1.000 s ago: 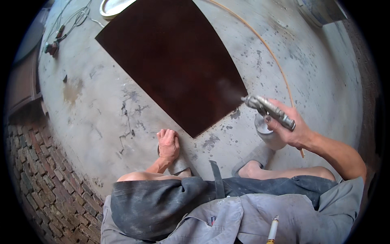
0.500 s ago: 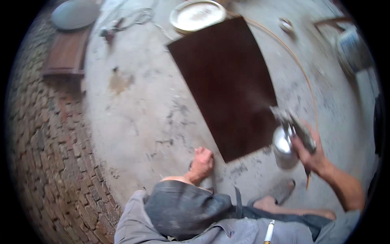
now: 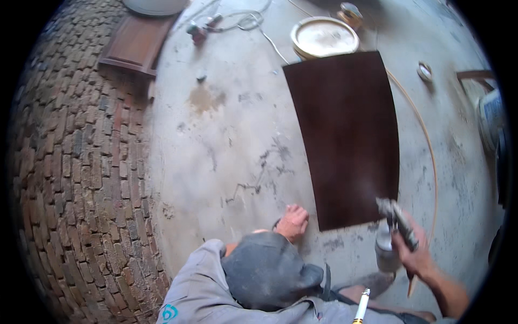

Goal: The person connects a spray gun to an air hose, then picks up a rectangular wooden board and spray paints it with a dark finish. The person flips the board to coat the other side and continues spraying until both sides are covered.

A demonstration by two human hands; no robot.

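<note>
A dark brown panel (image 3: 348, 137) lies flat on the concrete floor. My right hand (image 3: 414, 254) grips a metal spray gun (image 3: 396, 221) with a silvery cup under it, its nozzle pointing at the panel's near right corner. A thin tan hose (image 3: 426, 140) curves along the panel's right side toward the gun. My left hand (image 3: 293, 221) rests on my foot near the panel's near left corner, fingers curled loosely, holding nothing. I squat in grey clothes.
A round pale lid or bucket (image 3: 324, 38) stands at the panel's far edge. Cables and a plug (image 3: 216, 22) lie beyond. A brown wooden board (image 3: 135, 43) rests by the brick paving (image 3: 75, 178) on the left. A small round tin (image 3: 425, 70) lies far right.
The view has swung left, so the panel and floor have shifted right and the brick paving fills more of the left. The spray gun has dropped lower toward the near right corner.
</note>
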